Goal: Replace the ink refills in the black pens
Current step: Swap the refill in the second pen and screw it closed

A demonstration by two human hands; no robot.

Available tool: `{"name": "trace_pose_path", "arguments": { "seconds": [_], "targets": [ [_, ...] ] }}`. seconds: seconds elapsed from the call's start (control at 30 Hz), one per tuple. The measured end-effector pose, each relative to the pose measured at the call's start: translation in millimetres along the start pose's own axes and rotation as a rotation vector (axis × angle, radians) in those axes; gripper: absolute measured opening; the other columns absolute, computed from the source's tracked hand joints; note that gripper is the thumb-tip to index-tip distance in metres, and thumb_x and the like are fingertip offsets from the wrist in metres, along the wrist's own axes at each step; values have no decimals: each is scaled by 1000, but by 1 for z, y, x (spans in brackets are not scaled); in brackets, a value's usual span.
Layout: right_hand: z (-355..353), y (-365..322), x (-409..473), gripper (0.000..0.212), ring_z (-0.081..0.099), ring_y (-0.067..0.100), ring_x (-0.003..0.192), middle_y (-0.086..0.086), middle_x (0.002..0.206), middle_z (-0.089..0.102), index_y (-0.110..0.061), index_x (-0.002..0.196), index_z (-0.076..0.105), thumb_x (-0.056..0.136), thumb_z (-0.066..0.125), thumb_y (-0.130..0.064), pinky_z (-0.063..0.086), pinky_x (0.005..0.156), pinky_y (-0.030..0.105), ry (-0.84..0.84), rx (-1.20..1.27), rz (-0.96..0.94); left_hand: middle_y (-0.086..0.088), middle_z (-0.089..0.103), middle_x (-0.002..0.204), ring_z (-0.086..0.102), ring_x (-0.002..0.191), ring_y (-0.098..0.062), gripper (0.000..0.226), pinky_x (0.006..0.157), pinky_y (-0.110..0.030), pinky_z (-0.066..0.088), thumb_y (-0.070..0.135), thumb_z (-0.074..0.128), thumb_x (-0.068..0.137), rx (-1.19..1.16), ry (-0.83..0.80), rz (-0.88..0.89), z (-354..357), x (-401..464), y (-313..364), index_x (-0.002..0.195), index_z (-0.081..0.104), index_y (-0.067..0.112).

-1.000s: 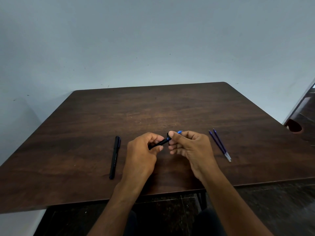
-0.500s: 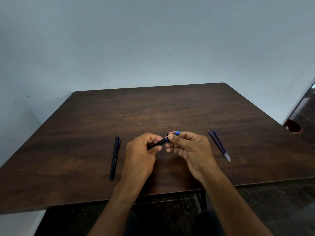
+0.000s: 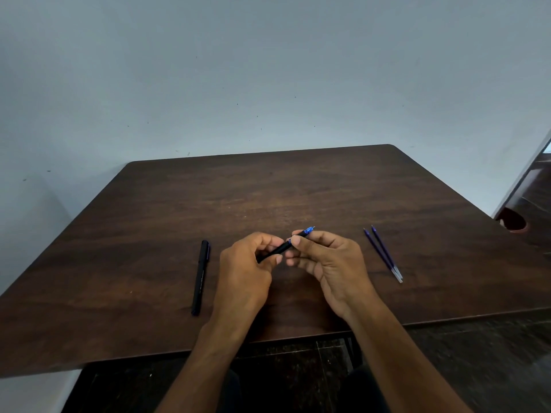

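Over the middle of the dark wooden table (image 3: 298, 186) both hands hold one black pen (image 3: 278, 250), tilted up to the right. My left hand (image 3: 247, 269) grips its black barrel. My right hand (image 3: 325, 263) pinches the front section between thumb and forefinger, and the blue tip (image 3: 308, 231) sticks out past those fingers. A second black pen (image 3: 201, 277), capped, lies on the table left of my left hand. Two blue ink refills (image 3: 383, 253) lie side by side to the right of my right hand.
A pale wall stands behind the table. The table's front edge runs just under my wrists, with dark floor below it. At the far right edge a dark wooden piece with a round reddish opening (image 3: 514, 223) is partly in view.
My right hand's fingers have shifted along the pen's front, and more of the blue tip shows beyond them. The pen on the table and the refills have not moved.
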State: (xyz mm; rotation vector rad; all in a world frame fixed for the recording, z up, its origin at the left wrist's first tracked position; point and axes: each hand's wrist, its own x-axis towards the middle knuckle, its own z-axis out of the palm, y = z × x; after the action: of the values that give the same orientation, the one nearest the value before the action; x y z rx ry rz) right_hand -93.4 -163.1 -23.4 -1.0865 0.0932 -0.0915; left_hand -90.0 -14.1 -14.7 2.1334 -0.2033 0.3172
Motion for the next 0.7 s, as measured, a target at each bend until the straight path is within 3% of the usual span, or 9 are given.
{"name": "trace_pose_path", "arguments": {
  "seconds": [0.2,0.4,0.5,0.57,0.7],
  "targets": [
    [1,0,0,29,73,29,70,25,81,73,12,93,70,80,81,-11,63,76,39,2,-50,31,24,65,88,54,90,27,27,75,6,39,8,75,85,-17,-8,15,1,-1,2,105,72,26],
    [-2,-1,-4,31,71,34,77,27,96,72,5,115,67,85,68,10,63,76,42,-56,33,38,23,67,88,56,93,23,26,76,4,40,7,76,85,-11,10,13,-2,-1,-2,103,73,25],
    [-1,-2,-5,24,72,33,75,36,103,70,8,110,70,87,65,10,63,79,42,-60,16,-1,24,67,90,56,93,23,27,76,4,40,7,75,85,-7,0,11,0,0,-1,104,73,26],
    [-1,-2,-4,18,73,32,71,38,96,70,11,103,71,86,69,6,63,77,41,-49,-4,-19,24,66,90,56,92,24,28,76,5,40,8,75,85,-6,-1,12,1,0,0,106,73,26],
    [1,0,-1,21,74,29,67,25,80,72,12,96,70,83,76,-3,63,74,38,-15,-46,-8,22,66,89,56,90,24,27,76,4,41,8,76,85,-12,-1,18,1,-1,1,105,73,25]
  ]
}}
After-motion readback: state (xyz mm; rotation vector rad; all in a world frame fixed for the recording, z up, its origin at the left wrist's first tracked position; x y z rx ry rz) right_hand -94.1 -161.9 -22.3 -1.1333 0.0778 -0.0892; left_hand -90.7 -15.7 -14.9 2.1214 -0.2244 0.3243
